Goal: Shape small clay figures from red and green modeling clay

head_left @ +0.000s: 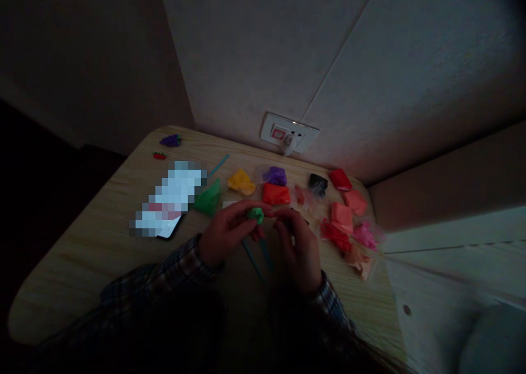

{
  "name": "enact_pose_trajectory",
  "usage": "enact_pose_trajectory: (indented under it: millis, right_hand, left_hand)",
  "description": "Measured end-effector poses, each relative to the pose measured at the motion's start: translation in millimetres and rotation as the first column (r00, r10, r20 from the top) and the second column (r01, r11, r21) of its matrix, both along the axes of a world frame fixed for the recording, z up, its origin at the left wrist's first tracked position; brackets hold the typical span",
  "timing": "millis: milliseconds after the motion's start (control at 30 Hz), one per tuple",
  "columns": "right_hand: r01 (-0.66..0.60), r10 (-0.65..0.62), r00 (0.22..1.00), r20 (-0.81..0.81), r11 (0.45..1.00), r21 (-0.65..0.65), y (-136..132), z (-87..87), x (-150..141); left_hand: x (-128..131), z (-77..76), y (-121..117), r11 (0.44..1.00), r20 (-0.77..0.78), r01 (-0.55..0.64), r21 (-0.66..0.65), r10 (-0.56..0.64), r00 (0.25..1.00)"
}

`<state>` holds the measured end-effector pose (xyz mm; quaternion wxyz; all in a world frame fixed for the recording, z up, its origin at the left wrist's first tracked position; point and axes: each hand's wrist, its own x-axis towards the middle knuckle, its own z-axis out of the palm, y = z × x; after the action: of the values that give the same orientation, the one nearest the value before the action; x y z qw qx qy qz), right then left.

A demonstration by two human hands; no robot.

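My left hand (pixel 228 229) is closed around a small, bright green lump of modelling clay (pixel 255 216), held between thumb and fingers above the table. My right hand (pixel 299 248) is beside it, its fingers curled and the fingertips meeting those of my left hand. Whether anything is pinched in the right fingers is hidden. Below the hands lie thin teal sticks or tools (pixel 252 260). Left of the lump is a green clay packet (pixel 209 199), with a yellow one (pixel 241 182) behind it. Part of a white piece (pixel 230 204) shows behind my left hand.
A phone (pixel 170 229) with a blurred screen lies left. Purple grape-like (pixel 170 141) and red (pixel 159 155) clay figures sit at the far left. Purple (pixel 276 175), orange-red (pixel 276 194), black (pixel 318 184) and several pink and red packets (pixel 341 217) spread right. A wall socket (pixel 289 133) is behind.
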<state>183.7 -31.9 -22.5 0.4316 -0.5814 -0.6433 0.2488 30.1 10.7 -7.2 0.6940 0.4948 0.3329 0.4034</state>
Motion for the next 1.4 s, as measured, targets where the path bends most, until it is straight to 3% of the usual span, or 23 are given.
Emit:
enact_pose_trajectory:
  millis: [167, 333, 400, 467, 567, 867, 1000, 1133, 1267, 1400]
  right_hand:
    - [0.054, -0.054, 0.997, -0.055, 0.998, 0.012, -2.5, 2.5, 0.4]
    - [0.381, -0.347, 0.904, -0.251, 0.920, 0.097, -5.6, 8.3, 4.4]
    - [0.328, -0.312, 0.935, -0.166, 0.942, 0.076, -3.4, 5.4, 4.5]
    - [0.202, -0.201, 0.979, -0.021, 0.977, 0.066, 0.0, 0.0, 2.5]
    - [0.058, -0.065, 0.986, 0.155, 0.997, 0.050, 3.9, -7.3, -2.3]
    - [-0.022, 0.040, 0.921, 0.386, 0.998, -0.051, 0.8, -5.8, -2.1]
    - [0.028, -0.017, 0.919, 0.395, 0.999, -0.023, 0.7, -5.3, -0.4]
    - [0.091, -0.123, 0.944, 0.306, 0.989, 0.116, -0.2, 2.6, -0.1]
    - [-0.054, 0.035, 0.993, 0.113, 0.985, 0.167, -3.1, 12.3, -1.1]
    - [-0.143, 0.129, 0.984, 0.121, 0.983, 0.119, -3.3, 12.5, -0.9]
  left_hand:
    - [-1.2, -2.3, 1.1, 0.990, 0.048, -0.041, -0.132, 0.048, 0.998]
    - [-3.4, -6.9, 1.9, 0.954, 0.134, -0.002, -0.298, 0.044, 0.990]
    - [-4.2, -6.4, 1.7, 0.949, 0.127, 0.011, -0.316, 0.031, 0.991]
    - [-4.5, -4.5, 1.3, 0.947, 0.102, 0.025, -0.320, 0.008, 0.995]
    - [-3.5, -1.3, 0.0, 0.950, 0.037, 0.028, -0.310, -0.017, 0.999]
    - [0.5, 1.2, -3.2, 0.999, -0.056, -0.026, -0.036, 0.024, 0.998]
    - [-0.3, 0.3, -0.7, 0.999, -0.102, -0.032, -0.016, 0.031, 0.994]
    - [-0.9, -3.9, -0.5, 0.998, -0.063, 0.029, -0.062, -0.033, 0.998]
    - [-0.7, -6.7, -2.3, 0.994, -0.009, 0.060, -0.086, -0.061, 0.998]
    - [0.3, -5.2, -5.5, 0.992, 0.057, 0.100, -0.082, -0.095, 0.994]
